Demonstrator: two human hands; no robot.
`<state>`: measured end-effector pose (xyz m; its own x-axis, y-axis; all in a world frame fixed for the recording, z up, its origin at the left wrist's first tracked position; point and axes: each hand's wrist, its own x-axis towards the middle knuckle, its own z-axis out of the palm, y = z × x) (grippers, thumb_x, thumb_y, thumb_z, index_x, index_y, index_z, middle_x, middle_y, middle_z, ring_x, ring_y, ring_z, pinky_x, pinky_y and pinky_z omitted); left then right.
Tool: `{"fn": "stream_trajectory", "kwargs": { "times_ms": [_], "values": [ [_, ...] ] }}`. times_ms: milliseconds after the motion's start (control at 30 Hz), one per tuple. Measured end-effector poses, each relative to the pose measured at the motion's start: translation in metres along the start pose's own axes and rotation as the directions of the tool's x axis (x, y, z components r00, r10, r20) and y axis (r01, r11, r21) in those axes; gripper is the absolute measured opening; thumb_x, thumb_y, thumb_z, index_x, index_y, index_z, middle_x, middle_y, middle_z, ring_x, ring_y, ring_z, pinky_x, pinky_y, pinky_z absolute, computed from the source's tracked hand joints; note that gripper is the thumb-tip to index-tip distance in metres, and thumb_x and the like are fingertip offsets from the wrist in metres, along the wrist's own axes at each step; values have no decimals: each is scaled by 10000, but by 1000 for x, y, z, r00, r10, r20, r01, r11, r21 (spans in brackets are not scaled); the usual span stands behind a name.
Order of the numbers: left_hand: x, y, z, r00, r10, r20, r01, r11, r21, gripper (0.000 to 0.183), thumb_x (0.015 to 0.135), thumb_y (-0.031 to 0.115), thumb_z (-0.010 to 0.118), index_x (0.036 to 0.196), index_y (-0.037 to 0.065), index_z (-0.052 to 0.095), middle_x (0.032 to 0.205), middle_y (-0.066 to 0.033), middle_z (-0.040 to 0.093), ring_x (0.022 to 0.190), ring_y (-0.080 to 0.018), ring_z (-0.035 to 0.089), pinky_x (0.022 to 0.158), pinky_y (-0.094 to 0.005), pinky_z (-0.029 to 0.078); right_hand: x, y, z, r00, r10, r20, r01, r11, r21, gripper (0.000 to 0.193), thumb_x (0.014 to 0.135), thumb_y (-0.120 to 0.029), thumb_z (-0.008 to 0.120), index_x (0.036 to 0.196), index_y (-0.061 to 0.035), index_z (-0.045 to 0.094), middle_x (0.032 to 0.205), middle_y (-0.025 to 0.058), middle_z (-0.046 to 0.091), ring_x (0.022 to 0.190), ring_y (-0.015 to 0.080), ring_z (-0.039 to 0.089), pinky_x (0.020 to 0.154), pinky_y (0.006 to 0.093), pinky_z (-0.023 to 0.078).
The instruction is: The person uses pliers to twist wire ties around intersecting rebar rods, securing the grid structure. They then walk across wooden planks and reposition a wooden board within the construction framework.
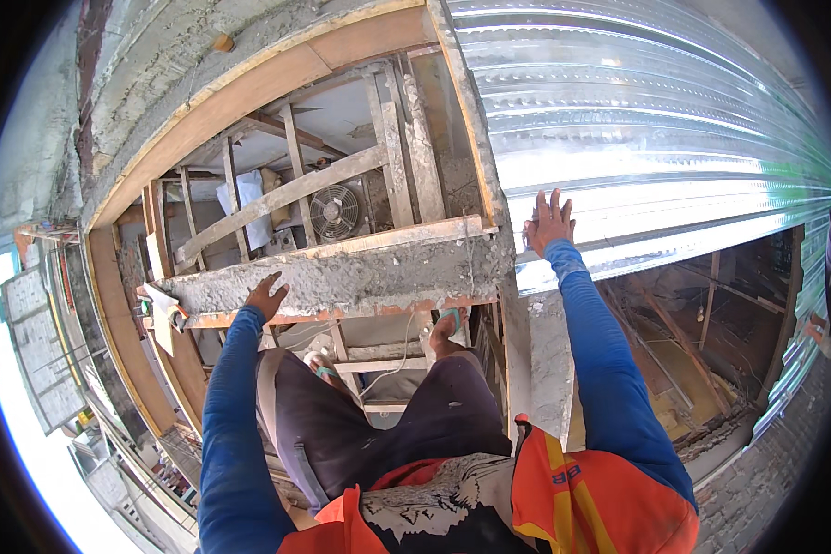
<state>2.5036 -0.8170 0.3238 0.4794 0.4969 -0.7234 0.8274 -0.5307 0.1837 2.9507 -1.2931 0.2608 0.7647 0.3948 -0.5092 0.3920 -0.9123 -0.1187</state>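
Observation:
My left hand (267, 298) hangs over the near edge of a rough concrete beam (342, 275), fingers apart and holding nothing. Whether it touches the beam, I cannot tell. Farther up and to the right, my right hand (551, 226) is spread over the near left edge of a shiny corrugated metal sheet (637, 157), with no object in it. At the beam's left end lies what looks like a handsaw (163, 303), its handle partly hard to make out.
Wooden framing (282, 198) with deep gaps surrounds the beam, and a round fan (334, 212) shows below. My sandalled feet (448, 328) stand among timbers. Right of me, a dark opening (702, 314) lies under the sheet. Another person's hand (816, 328) appears at the far right.

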Motion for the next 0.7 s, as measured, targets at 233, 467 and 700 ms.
{"fn": "stream_trajectory", "kwargs": {
  "times_ms": [233, 467, 700],
  "values": [
    [-174, -125, -146, 897, -103, -429, 11, 978, -210, 499, 954, 359, 557, 1351, 57, 542, 1220, -234, 649, 1129, -344, 638, 966, -397, 492, 29, 9, -6, 930, -216, 297, 304, 907, -292, 704, 896, -452, 578, 1478, -90, 419, 1604, 160, 185, 1457, 511, 47, 1111, 712, 158],
    [-308, -129, 30, 869, -406, -284, 342, 906, -248, 505, 924, 376, 604, 1286, 24, 587, 1176, -250, 661, 1093, -347, 656, 920, -417, 520, 20, 2, -16, 937, -98, 335, 164, 971, -174, 912, 933, -418, 532, 1562, -27, -1, 1634, 188, -8, 1483, 405, -175, 1176, 617, -39],
    [-261, -100, 156, 982, -70, 176, 51, 993, 111, 377, 954, 319, 485, 1159, 43, 641, 1139, -188, 667, 1065, -347, 644, 902, -450, 519, 35, 0, -20, 886, -150, 438, 280, 927, -249, 842, 944, -445, 473, 1567, -35, 81, 1641, 153, 18, 1474, 457, -147, 1144, 683, -2]
  ]
}}
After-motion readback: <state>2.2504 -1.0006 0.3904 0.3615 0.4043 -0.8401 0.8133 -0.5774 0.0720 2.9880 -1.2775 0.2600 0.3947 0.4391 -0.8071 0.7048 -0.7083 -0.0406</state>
